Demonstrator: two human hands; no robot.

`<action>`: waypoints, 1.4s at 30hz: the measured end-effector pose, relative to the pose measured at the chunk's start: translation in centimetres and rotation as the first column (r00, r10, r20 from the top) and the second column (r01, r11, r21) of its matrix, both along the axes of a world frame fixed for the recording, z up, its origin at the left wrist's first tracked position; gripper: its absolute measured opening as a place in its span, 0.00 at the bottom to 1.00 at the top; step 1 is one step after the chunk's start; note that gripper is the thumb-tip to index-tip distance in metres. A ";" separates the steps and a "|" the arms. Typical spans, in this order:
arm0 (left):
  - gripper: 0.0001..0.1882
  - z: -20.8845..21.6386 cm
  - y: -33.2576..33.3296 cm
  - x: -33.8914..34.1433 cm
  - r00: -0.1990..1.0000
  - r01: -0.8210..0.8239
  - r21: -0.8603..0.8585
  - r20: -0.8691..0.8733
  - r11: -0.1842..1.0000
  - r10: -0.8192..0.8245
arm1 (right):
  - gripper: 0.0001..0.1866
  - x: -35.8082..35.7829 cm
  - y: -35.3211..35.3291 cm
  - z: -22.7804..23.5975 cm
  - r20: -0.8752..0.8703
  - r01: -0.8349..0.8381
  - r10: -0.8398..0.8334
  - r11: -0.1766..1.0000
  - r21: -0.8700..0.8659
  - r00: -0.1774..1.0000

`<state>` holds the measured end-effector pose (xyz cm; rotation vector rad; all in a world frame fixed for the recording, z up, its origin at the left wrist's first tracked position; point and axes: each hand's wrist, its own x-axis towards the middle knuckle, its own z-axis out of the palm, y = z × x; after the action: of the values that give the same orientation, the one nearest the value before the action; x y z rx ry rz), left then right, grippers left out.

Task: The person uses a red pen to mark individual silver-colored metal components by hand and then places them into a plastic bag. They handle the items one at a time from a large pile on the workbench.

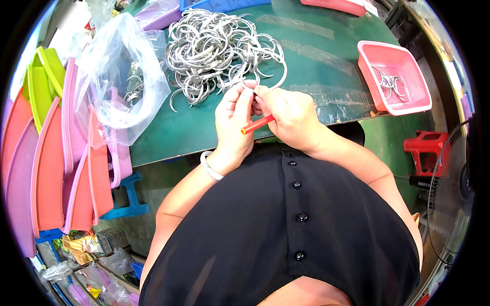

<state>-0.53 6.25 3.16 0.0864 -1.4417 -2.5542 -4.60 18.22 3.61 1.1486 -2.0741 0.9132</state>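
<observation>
My left hand [234, 120] and my right hand [287, 116] meet above the near edge of a green table [326, 56]. Between them they pinch one curved silver metal ring [278, 77] that arcs up from the fingertips. My right hand also grips a thin red-orange tool [256, 124], its tip pointing left under my left palm. A white bangle [210, 167] sits on my left wrist. Just beyond the hands lies a big tangled heap of silver rings [217, 48].
A clear plastic bag [120, 76] with more rings lies at the left. A pink tray [395, 76] with a few rings stands at the right. Stacked pink, orange and green trays [61, 163] lean at the far left. A red stool [426, 150] and a fan [454, 194] are at the right.
</observation>
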 end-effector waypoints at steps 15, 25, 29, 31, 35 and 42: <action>0.10 0.0 0.0 -0.1 0.999 -0.031 -0.025 0.039 0.999 0.032 | 0.17 0.0 -0.1 0.2 0.022 -0.009 0.008 1.000 0.011 1.000; 0.09 -0.2 -0.1 -0.1 0.998 -0.023 -0.025 0.062 0.999 0.025 | 0.17 -0.1 0.1 -0.4 0.040 -0.009 0.007 0.999 0.053 0.999; 0.09 -0.3 -0.3 -0.2 0.998 -0.019 -0.020 0.059 1.000 0.020 | 0.18 -0.1 0.0 -0.4 0.038 -0.024 0.023 0.999 0.030 0.999; 0.09 -0.3 -0.3 -0.2 0.998 -0.024 -0.032 0.062 0.999 0.026 | 0.18 -0.1 0.1 -0.4 0.036 -0.030 0.029 0.999 0.034 0.999; 0.09 -0.4 -0.4 -0.3 0.997 -0.034 -0.048 0.064 0.998 0.037 | 0.20 0.0 0.1 -0.4 0.031 -0.043 0.042 0.999 0.032 0.999; 0.09 -0.6 -1.1 -0.2 0.990 -0.069 -0.079 0.119 0.994 0.078 | 0.12 -0.4 1.8 0.8 0.197 -0.002 0.050 0.972 -0.236 0.979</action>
<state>-0.76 5.11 2.56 0.2827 -1.5458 -2.4710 -4.97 20.03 4.40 0.9944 -2.0419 1.2974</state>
